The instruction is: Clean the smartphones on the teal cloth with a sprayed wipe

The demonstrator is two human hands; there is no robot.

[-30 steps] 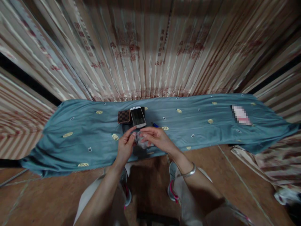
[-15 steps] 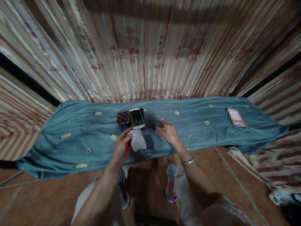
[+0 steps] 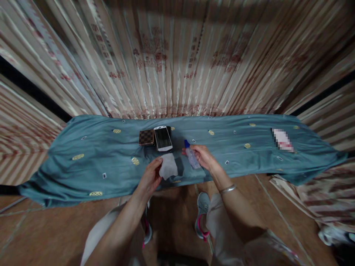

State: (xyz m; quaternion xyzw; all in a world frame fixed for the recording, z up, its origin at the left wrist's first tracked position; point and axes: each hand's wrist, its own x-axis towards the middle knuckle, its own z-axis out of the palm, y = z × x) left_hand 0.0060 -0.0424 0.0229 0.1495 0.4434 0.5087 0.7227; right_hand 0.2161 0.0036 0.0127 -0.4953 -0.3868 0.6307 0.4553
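Below me are my pale shoes with pink trim (image 3: 203, 204), on the brown tiled floor (image 3: 177, 218). A silver bangle (image 3: 227, 189) circles my right wrist. My left hand (image 3: 150, 174) pinches the edge of a thin white sheet (image 3: 168, 167) between thumb and fingers, and the sheet hangs open over the near part of the blue cloth (image 3: 102, 155). My right hand (image 3: 203, 157) has its fingers closed around a small clear bottle (image 3: 192, 158), its blue cap (image 3: 186, 143) tipped away from me. Just beyond the sheet lies a white phone (image 3: 163, 139), screen up, on something dark, and beside it on the left is a brown checkered case (image 3: 146, 137). Well off to the right rests a blurred pinkish-white item (image 3: 282, 140). Behind everything hangs a striped, flowered curtain (image 3: 166, 59).
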